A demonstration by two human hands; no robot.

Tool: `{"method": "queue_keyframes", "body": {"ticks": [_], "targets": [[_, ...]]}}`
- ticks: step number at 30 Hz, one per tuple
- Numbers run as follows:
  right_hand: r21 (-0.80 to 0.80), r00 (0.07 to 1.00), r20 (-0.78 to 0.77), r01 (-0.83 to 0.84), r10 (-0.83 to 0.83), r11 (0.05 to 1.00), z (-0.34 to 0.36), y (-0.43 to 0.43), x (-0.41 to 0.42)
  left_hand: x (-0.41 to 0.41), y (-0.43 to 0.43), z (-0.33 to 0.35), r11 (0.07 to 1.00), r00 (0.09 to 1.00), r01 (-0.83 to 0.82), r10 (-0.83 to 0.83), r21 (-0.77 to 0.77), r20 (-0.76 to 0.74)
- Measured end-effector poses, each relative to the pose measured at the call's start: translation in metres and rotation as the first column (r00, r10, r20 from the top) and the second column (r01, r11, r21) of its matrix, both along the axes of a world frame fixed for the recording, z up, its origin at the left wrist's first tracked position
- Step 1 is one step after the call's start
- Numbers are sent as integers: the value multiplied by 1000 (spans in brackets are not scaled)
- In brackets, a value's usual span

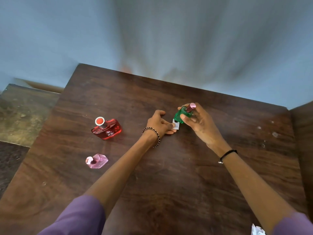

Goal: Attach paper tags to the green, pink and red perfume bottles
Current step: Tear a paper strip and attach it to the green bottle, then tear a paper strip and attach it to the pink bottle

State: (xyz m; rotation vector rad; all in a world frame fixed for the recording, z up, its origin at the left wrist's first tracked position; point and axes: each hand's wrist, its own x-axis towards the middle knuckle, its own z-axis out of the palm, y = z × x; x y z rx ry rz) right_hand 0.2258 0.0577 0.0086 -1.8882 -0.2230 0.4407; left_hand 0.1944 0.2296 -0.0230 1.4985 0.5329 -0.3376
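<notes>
My right hand (199,121) grips a green perfume bottle (180,116) with a pink cap, tilted above the dark wooden table (169,175). My left hand (159,123) pinches a small white paper tag (176,125) right against the bottle's lower side. A red perfume bottle (108,128) with a red-topped cap stands to the left. Closer to me on the left is a pink perfume bottle (97,160). Neither of those two shows a tag.
A scrap of white paper (257,229) pokes in at the bottom right edge by my right sleeve. The table's left edge drops to a worn floor (22,112). A blue-grey wall (152,39) rises behind the table's far edge.
</notes>
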Motion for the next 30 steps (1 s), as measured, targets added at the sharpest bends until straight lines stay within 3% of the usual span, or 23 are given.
{"method": "queue_keyframes", "body": {"ticks": [6,16,30], "targets": [[-144,993,56,-91,100,985,-3,1,10,6,-4,1,998,999,-39,40,58,-10],[-217,983,57,-157,173,963,-10,2,13,8,-7,2,996,997,-66,68,61,-42],[-319,999,-19,-35,30,947,-25,-24,-19,-25,-18,-6,983,995,-93,99,161,-32]]}}
